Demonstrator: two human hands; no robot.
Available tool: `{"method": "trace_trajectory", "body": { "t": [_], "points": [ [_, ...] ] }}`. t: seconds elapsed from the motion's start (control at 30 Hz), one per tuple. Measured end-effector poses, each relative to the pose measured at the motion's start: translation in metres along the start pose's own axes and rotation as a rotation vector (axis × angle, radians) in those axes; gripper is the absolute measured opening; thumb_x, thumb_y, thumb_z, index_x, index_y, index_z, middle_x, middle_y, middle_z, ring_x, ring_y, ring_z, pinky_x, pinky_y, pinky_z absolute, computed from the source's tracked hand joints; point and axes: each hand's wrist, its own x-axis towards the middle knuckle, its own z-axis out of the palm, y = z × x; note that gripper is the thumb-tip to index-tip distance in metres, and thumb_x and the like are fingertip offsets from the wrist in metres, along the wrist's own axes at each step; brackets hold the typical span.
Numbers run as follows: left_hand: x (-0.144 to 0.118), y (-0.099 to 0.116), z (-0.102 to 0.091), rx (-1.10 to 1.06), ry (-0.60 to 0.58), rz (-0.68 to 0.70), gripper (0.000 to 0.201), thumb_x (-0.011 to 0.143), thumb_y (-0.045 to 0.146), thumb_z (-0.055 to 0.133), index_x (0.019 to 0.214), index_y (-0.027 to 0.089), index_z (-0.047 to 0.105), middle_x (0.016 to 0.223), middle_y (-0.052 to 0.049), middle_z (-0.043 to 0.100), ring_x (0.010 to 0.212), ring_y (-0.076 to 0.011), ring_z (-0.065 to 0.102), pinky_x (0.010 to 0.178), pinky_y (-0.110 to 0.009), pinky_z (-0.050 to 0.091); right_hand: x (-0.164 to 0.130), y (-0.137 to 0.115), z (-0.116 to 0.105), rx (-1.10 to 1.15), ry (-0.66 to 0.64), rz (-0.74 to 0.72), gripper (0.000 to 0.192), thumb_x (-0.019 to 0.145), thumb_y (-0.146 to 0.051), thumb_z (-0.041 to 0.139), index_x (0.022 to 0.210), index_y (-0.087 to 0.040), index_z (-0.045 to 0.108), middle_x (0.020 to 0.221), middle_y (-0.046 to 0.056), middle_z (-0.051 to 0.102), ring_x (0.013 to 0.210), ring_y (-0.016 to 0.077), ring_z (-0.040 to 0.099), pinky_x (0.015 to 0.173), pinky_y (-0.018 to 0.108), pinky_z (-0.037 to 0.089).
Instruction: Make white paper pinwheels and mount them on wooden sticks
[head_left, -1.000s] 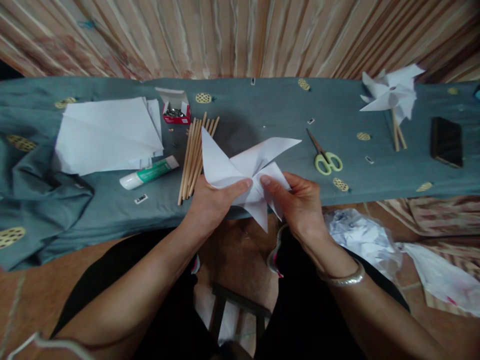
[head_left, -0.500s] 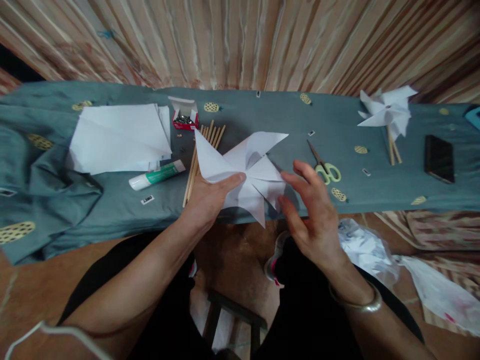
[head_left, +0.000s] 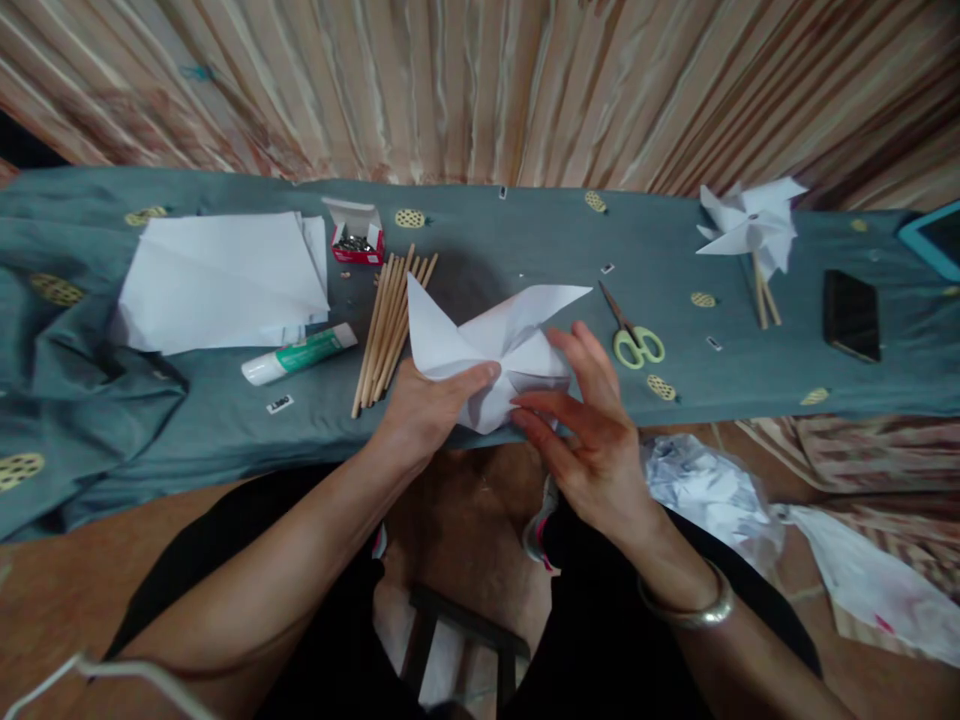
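Note:
A white paper pinwheel (head_left: pixel 487 345) is held over the near edge of the cloth-covered table (head_left: pixel 525 235). My left hand (head_left: pixel 427 405) pinches its centre from the left, thumb on top. My right hand (head_left: pixel 589 425) is at its lower right, fingers bending a lower flap of the paper inward. A bundle of wooden sticks (head_left: pixel 386 325) lies just left of the pinwheel. A glue tube (head_left: pixel 300 352) lies beside the sticks.
A stack of white sheets (head_left: pixel 221 280) and a red box of pins (head_left: pixel 356 235) sit at the left. Green scissors (head_left: pixel 634 335), a finished pinwheel on sticks (head_left: pixel 750 230) and a black phone (head_left: pixel 851 315) lie to the right. Crumpled paper in a bag (head_left: pixel 712 490) lies on the floor.
My right hand let go of the pinwheel, opened beside it, then came back onto its lower flap, folding it inward. My left hand kept its pinch on the centre.

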Motion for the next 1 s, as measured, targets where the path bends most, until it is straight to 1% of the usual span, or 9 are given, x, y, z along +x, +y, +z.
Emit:
{"method": "trace_trajectory", "body": {
  "t": [0.1,0.17,0.27,0.4,0.5,0.57,0.7,0.87,1.0],
  "points": [
    [-0.002,-0.001,0.002,-0.004,-0.009,0.049,0.037,0.053,0.027,0.084,0.085,0.012,0.074,0.084,-0.007,0.076,0.076,-0.0214,0.070,0.070,-0.031,0.057,0.003,0.000,0.004,-0.029,0.054,0.058,0.011,0.090,-0.024,0.060,0.089,-0.022,0.071,0.148,0.006,0.048,0.145,0.0314,0.031,0.116,0.058,0.031],
    [-0.002,-0.002,0.003,-0.004,-0.034,0.048,0.036,0.054,0.027,0.083,0.086,0.011,0.074,0.086,-0.008,0.076,0.078,-0.0223,0.070,0.072,-0.032,0.057,0.004,0.000,0.006,-0.041,0.083,0.075,0.011,0.089,-0.025,0.061,0.087,-0.022,0.071,0.146,0.005,0.049,0.144,0.0313,0.032,0.115,0.059,0.030],
    [-0.001,-0.005,0.004,-0.007,-0.034,0.071,0.035,0.056,0.027,0.082,0.085,0.010,0.074,0.087,-0.010,0.076,0.078,-0.0228,0.070,0.071,-0.032,0.058,0.006,-0.001,0.008,-0.059,0.112,0.072,0.011,0.089,-0.026,0.061,0.085,-0.023,0.071,0.145,0.005,0.051,0.143,0.0309,0.035,0.114,0.059,0.032],
    [0.000,-0.007,0.003,0.001,-0.042,0.100,0.037,0.055,0.029,0.083,0.085,0.010,0.074,0.087,-0.010,0.076,0.078,-0.0235,0.071,0.069,-0.032,0.058,0.008,-0.001,0.009,-0.088,0.115,0.060,0.011,0.089,-0.027,0.061,0.082,-0.025,0.069,0.144,0.004,0.051,0.142,0.0313,0.036,0.112,0.059,0.035],
    [-0.001,-0.006,0.003,0.056,-0.010,0.112,0.039,0.054,0.030,0.085,0.086,0.010,0.073,0.084,-0.009,0.076,0.078,-0.0244,0.071,0.068,-0.032,0.058,0.009,0.000,0.011,-0.098,0.118,0.068,0.013,0.089,-0.028,0.061,0.080,-0.024,0.068,0.143,0.005,0.052,0.142,0.0317,0.035,0.111,0.060,0.036],
    [-0.001,-0.005,0.004,0.087,0.006,0.128,0.038,0.054,0.029,0.084,0.086,0.011,0.073,0.083,-0.008,0.076,0.078,-0.0241,0.070,0.068,-0.031,0.058,0.010,0.001,0.012,-0.103,0.120,0.078,0.014,0.089,-0.028,0.060,0.078,-0.023,0.068,0.143,0.005,0.052,0.142,0.0315,0.036,0.111,0.060,0.037],
    [-0.002,-0.005,0.005,0.119,0.000,0.151,0.032,0.057,0.027,0.083,0.083,0.011,0.073,0.080,-0.006,0.075,0.074,-0.0214,0.069,0.065,-0.028,0.056,0.010,0.002,0.014,-0.105,0.111,0.091,0.015,0.089,-0.028,0.060,0.076,-0.024,0.067,0.142,0.004,0.053,0.141,0.0318,0.036,0.110,0.061,0.037],
    [-0.002,-0.005,0.007,0.155,-0.009,0.145,0.023,0.060,0.025,0.082,0.076,0.011,0.072,0.076,-0.006,0.073,0.068,-0.0174,0.066,0.059,-0.025,0.054,0.010,0.004,0.015,-0.089,0.102,0.104,0.014,0.089,-0.027,0.061,0.078,-0.022,0.067,0.142,0.006,0.051,0.142,0.0329,0.034,0.111,0.060,0.035],
    [-0.003,-0.004,0.007,0.151,-0.021,0.113,0.026,0.058,0.026,0.083,0.078,0.013,0.072,0.075,-0.005,0.073,0.070,-0.0188,0.067,0.061,-0.026,0.054,0.010,0.005,0.015,-0.085,0.086,0.118,0.014,0.089,-0.029,0.060,0.079,-0.024,0.067,0.142,0.005,0.053,0.142,0.0323,0.034,0.111,0.062,0.035]
  ]
}}
